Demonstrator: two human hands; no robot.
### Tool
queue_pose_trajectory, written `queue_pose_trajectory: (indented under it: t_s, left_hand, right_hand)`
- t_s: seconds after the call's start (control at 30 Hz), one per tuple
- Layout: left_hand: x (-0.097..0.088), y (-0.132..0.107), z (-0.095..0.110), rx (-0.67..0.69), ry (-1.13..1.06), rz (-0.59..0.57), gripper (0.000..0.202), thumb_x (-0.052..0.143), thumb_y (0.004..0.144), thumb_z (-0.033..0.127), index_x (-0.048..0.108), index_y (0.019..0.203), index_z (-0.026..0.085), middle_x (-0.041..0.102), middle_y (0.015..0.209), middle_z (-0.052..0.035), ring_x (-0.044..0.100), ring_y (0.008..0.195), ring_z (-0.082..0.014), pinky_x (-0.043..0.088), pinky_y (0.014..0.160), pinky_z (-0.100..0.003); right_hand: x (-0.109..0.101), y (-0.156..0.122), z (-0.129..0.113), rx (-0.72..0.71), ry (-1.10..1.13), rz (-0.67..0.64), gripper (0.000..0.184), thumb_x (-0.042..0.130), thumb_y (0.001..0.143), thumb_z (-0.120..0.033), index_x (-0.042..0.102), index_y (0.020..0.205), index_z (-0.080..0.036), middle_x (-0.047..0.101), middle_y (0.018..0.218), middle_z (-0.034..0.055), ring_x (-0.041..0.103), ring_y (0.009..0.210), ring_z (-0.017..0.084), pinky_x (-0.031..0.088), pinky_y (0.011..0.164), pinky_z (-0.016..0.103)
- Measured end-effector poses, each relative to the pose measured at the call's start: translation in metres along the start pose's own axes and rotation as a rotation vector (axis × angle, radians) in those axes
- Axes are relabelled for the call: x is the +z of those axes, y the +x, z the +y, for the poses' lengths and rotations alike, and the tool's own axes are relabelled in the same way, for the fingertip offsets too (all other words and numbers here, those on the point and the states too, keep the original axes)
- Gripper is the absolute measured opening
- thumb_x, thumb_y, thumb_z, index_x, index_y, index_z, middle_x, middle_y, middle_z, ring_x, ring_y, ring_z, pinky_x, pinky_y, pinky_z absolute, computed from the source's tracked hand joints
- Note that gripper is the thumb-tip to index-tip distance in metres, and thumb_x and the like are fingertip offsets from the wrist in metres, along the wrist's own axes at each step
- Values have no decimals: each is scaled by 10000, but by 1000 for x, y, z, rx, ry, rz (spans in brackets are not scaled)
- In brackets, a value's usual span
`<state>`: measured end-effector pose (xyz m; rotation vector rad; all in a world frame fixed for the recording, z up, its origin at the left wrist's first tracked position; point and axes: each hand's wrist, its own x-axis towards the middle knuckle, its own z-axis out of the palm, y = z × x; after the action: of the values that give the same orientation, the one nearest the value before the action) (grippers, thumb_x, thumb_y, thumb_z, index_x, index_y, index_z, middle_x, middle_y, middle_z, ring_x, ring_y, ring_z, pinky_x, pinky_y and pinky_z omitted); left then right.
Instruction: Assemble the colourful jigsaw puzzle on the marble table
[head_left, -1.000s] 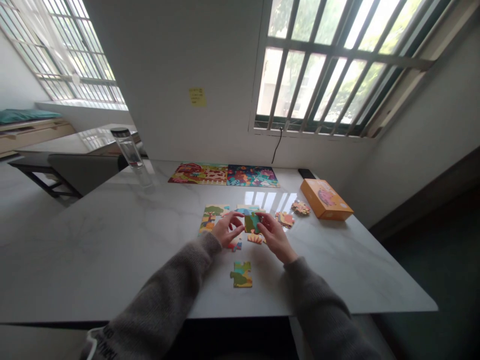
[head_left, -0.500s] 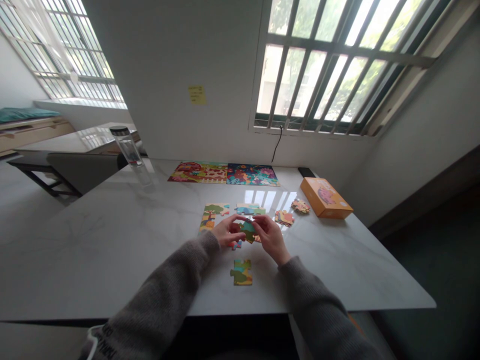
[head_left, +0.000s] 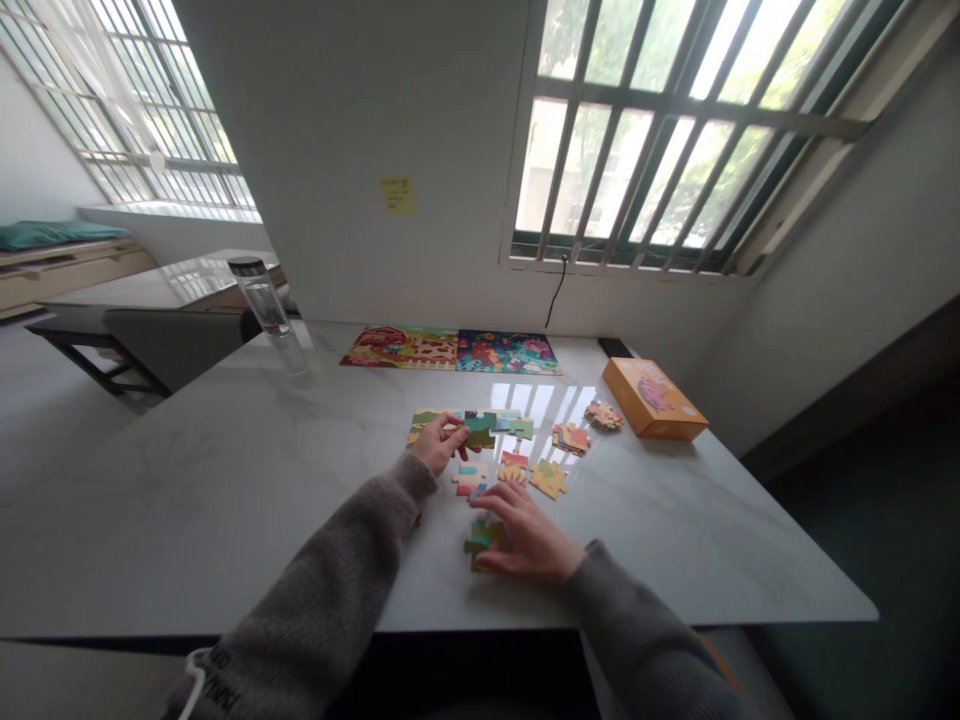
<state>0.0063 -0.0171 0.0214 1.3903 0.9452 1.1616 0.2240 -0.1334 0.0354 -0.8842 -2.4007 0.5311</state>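
Observation:
My left hand [head_left: 437,442] pinches a green puzzle piece [head_left: 479,430] and holds it against the partly joined puzzle [head_left: 517,425] in the middle of the white marble table [head_left: 225,480]. My right hand [head_left: 525,535] lies with fingers spread over a green-and-yellow puzzle piece [head_left: 478,542] near the front edge. Between the two hands lie loose pieces: a pink-and-blue one [head_left: 469,479], a red-and-orange one [head_left: 513,466] and a yellow one [head_left: 548,478].
Two finished puzzles [head_left: 450,350] lie at the table's back. An orange box [head_left: 654,399] sits at the right, with small piles of pieces [head_left: 571,437] beside it. A clear bottle [head_left: 268,306] stands at the back left, and a dark phone [head_left: 614,347] by the wall.
Both hands held one green piece together; now my left hand has carried it to the joined puzzle. My right hand has let go and dropped back onto the near piece.

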Motion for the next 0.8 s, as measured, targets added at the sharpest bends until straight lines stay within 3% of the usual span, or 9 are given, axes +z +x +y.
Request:
queue_pose_trajectory:
  t_s: [0.07, 0.2, 0.43, 0.6, 0.7, 0.8]
  left_hand:
    - [0, 1, 0, 3, 8, 27, 528, 806, 705, 581, 506, 885, 185, 664, 544, 20, 638, 460, -148, 389, 458, -215]
    - [1, 0, 3, 21, -3, 84, 506, 849, 642, 555, 570, 815, 169, 619, 547, 43, 593, 450, -117, 415, 465, -224]
    - [-2, -5, 10, -24, 18, 116, 457, 875, 596, 514, 630, 738, 155, 580, 534, 47, 493, 419, -76, 394, 431, -212]
    - [-1, -9, 16, -88, 47, 95, 479, 870, 559, 543, 624, 685, 152, 544, 475, 55, 427, 382, -59, 335, 388, -195]
    - [0, -12, 19, -111, 39, 69, 508, 871, 538, 567, 618, 679, 150, 554, 477, 51, 423, 380, -59, 333, 381, -195]
    - [-1, -16, 19, -114, 38, 65, 526, 865, 535, 587, 614, 690, 152, 583, 500, 40, 429, 383, -62, 350, 385, -201]
  right_hand:
    - [5, -7, -10, -22, -61, -80, 691, 834, 726, -531, 582, 1318, -279, 603, 1254, 98, 522, 1139, 295, 425, 1023, 477]
    - [7, -16, -15, 4, -112, -116, 433, 784, 819, -403, 632, 1208, -289, 619, 1222, 69, 529, 1113, 264, 418, 1019, 449]
    - [-12, -26, 15, 128, -180, 94, 282, 690, 864, -204, 643, 1131, -280, 608, 1234, 84, 531, 1170, 289, 454, 1000, 490]
    - [-23, 8, 22, 60, -168, 285, 346, 638, 920, -216, 587, 1258, -276, 549, 1343, 114, 499, 1257, 288, 463, 1046, 510]
    - [-24, 39, 27, 9, -208, 298, 486, 709, 888, -283, 542, 1344, -275, 484, 1440, 136, 455, 1319, 318, 455, 1069, 541]
    - [-21, 60, 32, -47, -231, 274, 403, 693, 911, -283, 574, 1296, -260, 570, 1346, 125, 500, 1272, 299, 471, 1049, 502]
